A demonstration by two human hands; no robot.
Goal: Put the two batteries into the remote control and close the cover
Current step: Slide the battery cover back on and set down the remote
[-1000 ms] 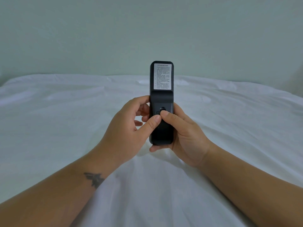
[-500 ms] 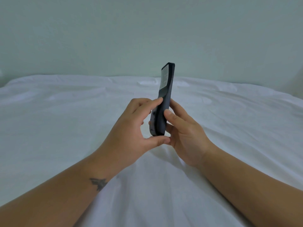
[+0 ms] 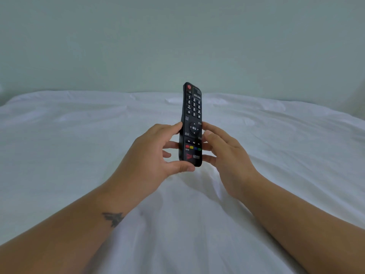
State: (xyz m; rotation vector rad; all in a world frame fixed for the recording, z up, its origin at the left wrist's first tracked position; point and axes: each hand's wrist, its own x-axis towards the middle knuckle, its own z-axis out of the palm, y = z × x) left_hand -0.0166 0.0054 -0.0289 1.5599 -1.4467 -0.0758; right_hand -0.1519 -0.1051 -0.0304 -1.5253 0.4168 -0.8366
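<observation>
A black remote control (image 3: 191,125) stands nearly upright above a bed covered in a white sheet (image 3: 79,135), its button face turned toward the camera and its top end tipped slightly away. A red power button sits at the top, a number pad below it, then a round navigation ring, a row of playback keys and a strip of red, yellow, blue and green buttons near the bottom (the small print by the logo is too blurred to read).

The left hand (image 3: 156,155) grips the remote control: its thumb is tucked under the bottom end, its forefinger presses the left edge level with the navigation ring, and the other fingers curl in behind or beside the body. The right hand (image 3: 227,155) is loosely spread on the other side, fingertips reaching to the right edge; the upper fingers seem to touch the casing, though I cannot tell for certain whether all of them make contact. So the remote control sits between the two hands, held off the bedding, in the middle of the view.

A small dark tattoo (image 3: 113,218) marks the left forearm near the wrist. Behind the bed rises a plain pale wall (image 3: 177,36). The battery cover is on the far side and hidden.
</observation>
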